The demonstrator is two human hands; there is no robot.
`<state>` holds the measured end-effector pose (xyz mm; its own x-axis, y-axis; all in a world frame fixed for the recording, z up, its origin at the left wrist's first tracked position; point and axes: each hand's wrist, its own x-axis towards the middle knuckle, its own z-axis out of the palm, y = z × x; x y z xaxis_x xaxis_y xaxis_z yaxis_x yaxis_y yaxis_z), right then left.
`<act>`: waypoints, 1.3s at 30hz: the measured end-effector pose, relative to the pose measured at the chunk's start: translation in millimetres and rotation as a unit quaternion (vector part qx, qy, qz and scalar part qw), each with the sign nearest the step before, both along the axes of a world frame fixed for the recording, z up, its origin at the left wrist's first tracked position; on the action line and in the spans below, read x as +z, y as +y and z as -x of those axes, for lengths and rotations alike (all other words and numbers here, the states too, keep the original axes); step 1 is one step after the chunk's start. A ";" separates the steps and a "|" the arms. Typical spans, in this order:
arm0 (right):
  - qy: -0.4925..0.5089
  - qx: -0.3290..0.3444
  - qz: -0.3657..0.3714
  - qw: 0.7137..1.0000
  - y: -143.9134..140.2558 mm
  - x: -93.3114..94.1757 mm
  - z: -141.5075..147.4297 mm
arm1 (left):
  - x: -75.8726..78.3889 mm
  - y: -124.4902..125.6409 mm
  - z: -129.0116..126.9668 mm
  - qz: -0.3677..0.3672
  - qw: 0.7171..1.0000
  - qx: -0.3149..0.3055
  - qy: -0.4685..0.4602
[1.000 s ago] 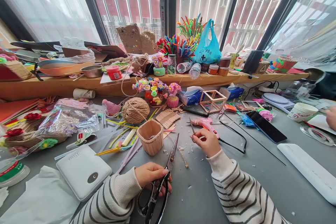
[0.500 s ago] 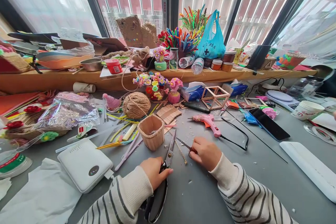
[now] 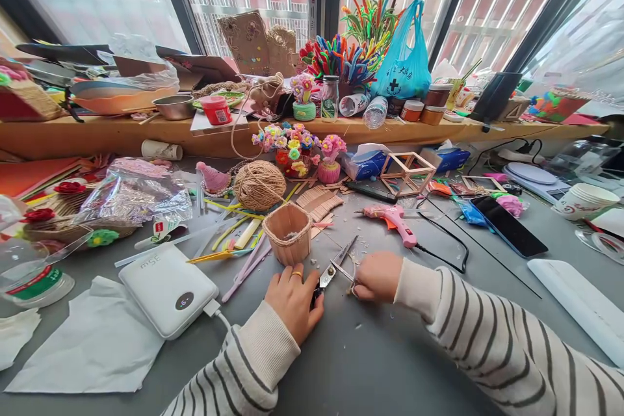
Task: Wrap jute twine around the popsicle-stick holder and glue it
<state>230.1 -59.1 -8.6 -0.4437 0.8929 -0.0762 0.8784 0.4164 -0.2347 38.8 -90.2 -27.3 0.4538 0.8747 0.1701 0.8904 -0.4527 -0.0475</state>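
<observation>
My left hand is closed around the black handles of a pair of scissors, whose metal blades point away to the upper right. My right hand has its fingers curled round a thin pointed metal tool; the tip reaches across the scissor blades, and the grip hides its handle. A short bit of twine shows beside those fingers. Just beyond my left fingertips stands a small wooden-stick pot with a twine rim and pale scraps inside.
A ball of twine sits behind the pot. The pink glue gun lies to the right with its black cord, near a phone. A white power bank is on the left. Crafts and bottles crowd the wooden ledge.
My left hand has moved forward and slid up the scissors, which now tilt further right. My right hand has turned inward, bringing the pointed tool against the blades. The view has shifted slightly.
</observation>
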 end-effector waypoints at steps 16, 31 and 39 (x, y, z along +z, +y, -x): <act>0.121 -0.020 0.279 0.952 7.4 -2.1 -16.0 | -32.8 6.2 10.0 -0.108 0.977 -0.079 -0.163; 0.045 -0.047 0.216 0.974 -2.8 4.0 -9.0 | -31.5 6.9 10.0 -0.094 0.980 -0.072 -0.162; 0.001 -0.007 0.181 0.984 -3.7 4.9 -9.1 | -28.2 6.7 9.7 -0.098 0.982 -0.071 -0.147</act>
